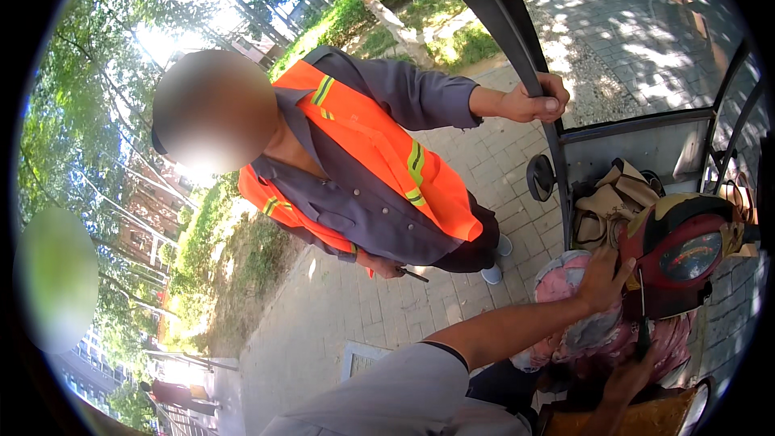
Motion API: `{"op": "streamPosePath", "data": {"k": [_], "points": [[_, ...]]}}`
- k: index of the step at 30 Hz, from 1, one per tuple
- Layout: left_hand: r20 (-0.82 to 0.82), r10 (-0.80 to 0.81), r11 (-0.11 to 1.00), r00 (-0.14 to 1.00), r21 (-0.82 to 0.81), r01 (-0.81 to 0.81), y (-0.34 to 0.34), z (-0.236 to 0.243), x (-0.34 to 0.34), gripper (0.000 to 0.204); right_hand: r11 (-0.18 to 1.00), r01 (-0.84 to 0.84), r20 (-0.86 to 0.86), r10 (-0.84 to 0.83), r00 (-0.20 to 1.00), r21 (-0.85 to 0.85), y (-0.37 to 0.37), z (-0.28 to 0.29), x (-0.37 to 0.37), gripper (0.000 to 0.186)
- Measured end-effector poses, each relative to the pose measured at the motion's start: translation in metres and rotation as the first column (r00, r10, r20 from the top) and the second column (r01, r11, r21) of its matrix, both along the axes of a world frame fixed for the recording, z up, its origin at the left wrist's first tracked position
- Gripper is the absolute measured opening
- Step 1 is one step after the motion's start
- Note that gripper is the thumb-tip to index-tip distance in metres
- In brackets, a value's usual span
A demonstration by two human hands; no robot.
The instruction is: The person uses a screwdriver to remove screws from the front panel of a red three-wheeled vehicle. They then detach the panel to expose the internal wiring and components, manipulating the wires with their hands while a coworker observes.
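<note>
My left hand [604, 281] rests with fingers apart on the near-left side of a red dashboard housing [642, 236], which carries an oval gauge [692, 257]. In my right hand [631, 375], lower down, is a screwdriver [643, 331] with a dark handle. Its thin shaft points up toward the housing's lower edge, close to my left fingers; whether the tip touches a screw is too small to tell. Pink patterned cloth [557, 278] bunches below the housing, partly behind my left forearm. A beige bag [617, 198] lies just beyond the housing.
A person in an orange vest [440, 194] stands at the left, one hand [537, 101] gripping the vehicle's black frame post [517, 20]. A round mirror [540, 178] juts from that post. Below my right hand is a brown seat [658, 417]. Paving [339, 315] surrounds the vehicle.
</note>
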State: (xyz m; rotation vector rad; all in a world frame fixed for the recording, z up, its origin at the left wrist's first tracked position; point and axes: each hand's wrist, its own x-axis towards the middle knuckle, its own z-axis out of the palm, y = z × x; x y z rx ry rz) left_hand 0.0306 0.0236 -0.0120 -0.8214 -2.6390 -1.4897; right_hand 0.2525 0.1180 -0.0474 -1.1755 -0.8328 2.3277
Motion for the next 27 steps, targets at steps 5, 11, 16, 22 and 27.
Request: {"op": "streamPosePath", "data": {"k": [5, 11, 16, 22, 27], "points": [[-0.003, -0.005, 1.0, 1.0, 0.003, 0.005, 0.005, 0.0, 0.0, 0.039, 0.962, 0.097, -0.01, -0.098, 0.995, 0.257, -0.025, 0.065, -0.028, 0.044], [-0.002, -0.005, 1.0, 1.0, -0.015, 0.005, 0.003, 0.004, 0.001, 0.039, 0.992, -0.122, 0.026, 0.121, 0.992, 0.039, 0.011, -0.004, 0.005, 0.042], [0.015, -0.016, 1.0, 1.0, 0.014, 0.016, 0.004, 0.001, 0.001, 0.039, 0.853, 0.075, 0.04, -0.111, 0.993, 0.516, -0.024, 0.027, -0.018, 0.038], [-0.037, -0.005, 0.996, 0.999, 0.092, 0.009, -0.007, 0.005, -0.001, 0.04, 0.879, -0.068, 0.08, 0.034, 0.996, 0.471, -0.01, -0.008, -0.002, 0.038], [0.096, -0.057, 0.992, 0.994, -0.11, 0.067, 0.011, 0.015, -0.002, 0.044, 0.993, 0.109, -0.033, -0.107, 0.994, 0.039, -0.01, 0.042, -0.018, 0.036]]}}
